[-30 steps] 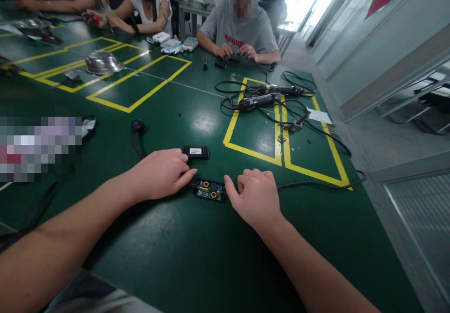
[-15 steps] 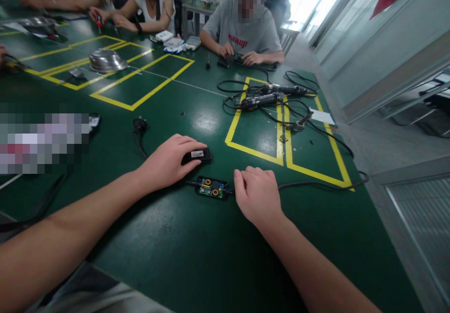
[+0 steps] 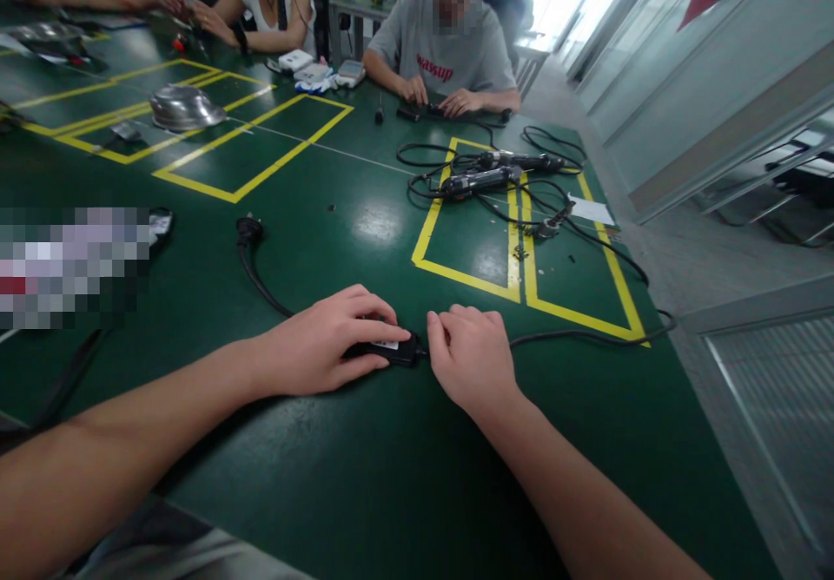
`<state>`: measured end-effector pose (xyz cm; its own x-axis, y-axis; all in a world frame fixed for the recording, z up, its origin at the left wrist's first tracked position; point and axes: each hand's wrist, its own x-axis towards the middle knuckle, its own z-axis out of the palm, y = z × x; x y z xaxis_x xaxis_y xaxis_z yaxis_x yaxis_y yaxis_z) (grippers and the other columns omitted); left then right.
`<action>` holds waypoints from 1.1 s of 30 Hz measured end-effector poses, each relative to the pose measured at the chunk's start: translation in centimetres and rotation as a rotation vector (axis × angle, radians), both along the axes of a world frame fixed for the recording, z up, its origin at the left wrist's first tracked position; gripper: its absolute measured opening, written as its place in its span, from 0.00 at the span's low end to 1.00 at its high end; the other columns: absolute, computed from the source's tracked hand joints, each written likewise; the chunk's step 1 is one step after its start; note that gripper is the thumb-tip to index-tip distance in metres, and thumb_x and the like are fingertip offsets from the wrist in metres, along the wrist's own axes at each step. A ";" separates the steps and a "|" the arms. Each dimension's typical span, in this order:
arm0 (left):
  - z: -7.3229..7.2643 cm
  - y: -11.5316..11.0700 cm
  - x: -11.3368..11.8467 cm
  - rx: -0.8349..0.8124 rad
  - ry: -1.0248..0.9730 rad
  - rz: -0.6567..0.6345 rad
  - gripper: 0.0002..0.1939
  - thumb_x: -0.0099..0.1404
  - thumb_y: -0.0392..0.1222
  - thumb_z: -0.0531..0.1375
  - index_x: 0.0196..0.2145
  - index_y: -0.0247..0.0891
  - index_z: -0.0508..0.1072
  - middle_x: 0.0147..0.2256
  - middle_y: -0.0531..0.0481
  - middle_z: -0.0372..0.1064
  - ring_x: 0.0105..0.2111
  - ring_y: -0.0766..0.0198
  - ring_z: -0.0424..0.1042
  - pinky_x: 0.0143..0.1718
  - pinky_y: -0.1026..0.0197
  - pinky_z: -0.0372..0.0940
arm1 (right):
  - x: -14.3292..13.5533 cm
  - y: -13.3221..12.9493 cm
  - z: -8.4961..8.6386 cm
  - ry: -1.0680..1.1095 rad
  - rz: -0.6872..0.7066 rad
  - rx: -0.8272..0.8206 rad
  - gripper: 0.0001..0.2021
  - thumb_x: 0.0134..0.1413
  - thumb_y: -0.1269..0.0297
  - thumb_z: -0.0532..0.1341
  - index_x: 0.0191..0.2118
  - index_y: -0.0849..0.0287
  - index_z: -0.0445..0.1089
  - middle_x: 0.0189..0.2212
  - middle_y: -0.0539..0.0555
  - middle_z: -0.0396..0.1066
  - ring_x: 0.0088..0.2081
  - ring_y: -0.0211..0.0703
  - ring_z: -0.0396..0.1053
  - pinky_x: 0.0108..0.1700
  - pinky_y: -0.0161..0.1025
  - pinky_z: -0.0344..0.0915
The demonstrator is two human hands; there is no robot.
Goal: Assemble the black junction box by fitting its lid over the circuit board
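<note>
My left hand (image 3: 335, 341) is wrapped over a black cover with a white label (image 3: 402, 349), thumb and fingers on its long sides. The cover lies over the small case, and the circuit board inside is hidden. From the case's right end runs a black cable (image 3: 573, 337). My right hand (image 3: 473, 350) is closed around that cable just right of the case, its fingertips curled. On the left, a black plug (image 3: 248, 229) lies on the table, its cord leading under my left hand.
Two black electric screwdrivers (image 3: 482, 181) with looped cables lie beyond my right hand, near a white paper (image 3: 592, 210). A metal bowl (image 3: 186, 108) stands at the far left. Across the green table (image 3: 293, 467), a person in a grey shirt (image 3: 443, 55) handles small black parts.
My left hand has moved down and right with the cover, which now lies over the open case and hides the circuit board. My right hand has stayed at the cable.
</note>
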<state>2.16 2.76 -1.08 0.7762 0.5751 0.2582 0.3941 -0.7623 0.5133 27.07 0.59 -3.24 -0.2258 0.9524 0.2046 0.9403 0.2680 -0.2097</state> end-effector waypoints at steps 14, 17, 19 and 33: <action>-0.3 -0.1 0.4 0.016 -0.002 -0.002 0.17 0.80 0.42 0.63 0.62 0.43 0.80 0.55 0.41 0.79 0.54 0.53 0.76 0.60 0.49 0.73 | -0.1 0.2 0.3 -0.041 -0.009 -0.017 0.22 0.75 0.64 0.56 0.28 0.57 0.79 0.27 0.55 0.73 0.32 0.45 0.67 0.41 0.47 0.49; 0.0 -0.4 0.6 0.047 0.038 0.010 0.17 0.80 0.41 0.63 0.63 0.42 0.80 0.56 0.40 0.78 0.55 0.52 0.76 0.60 0.48 0.73 | -0.1 0.1 0.2 -0.038 -0.006 -0.003 0.23 0.76 0.64 0.56 0.27 0.57 0.78 0.27 0.54 0.73 0.32 0.45 0.67 0.41 0.46 0.49; 0.2 -0.5 0.7 0.050 0.057 0.022 0.17 0.80 0.41 0.63 0.63 0.42 0.80 0.56 0.40 0.78 0.54 0.52 0.75 0.59 0.48 0.73 | -0.1 0.1 0.1 -0.034 -0.006 0.007 0.23 0.76 0.64 0.56 0.27 0.57 0.78 0.26 0.54 0.72 0.31 0.45 0.66 0.41 0.46 0.49; -0.2 0.3 0.6 0.009 -0.047 0.319 0.18 0.79 0.46 0.61 0.61 0.42 0.79 0.55 0.42 0.80 0.53 0.51 0.76 0.59 0.47 0.72 | 0.2 0.3 -0.4 -0.008 0.007 0.054 0.27 0.76 0.63 0.55 0.22 0.57 0.77 0.24 0.54 0.71 0.30 0.43 0.64 0.40 0.47 0.49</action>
<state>2.76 3.10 -1.30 0.5445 0.7849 0.2957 0.5899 -0.6089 0.5303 27.26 0.86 -3.66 -0.2339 0.9385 0.2539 0.9401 0.2850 -0.1871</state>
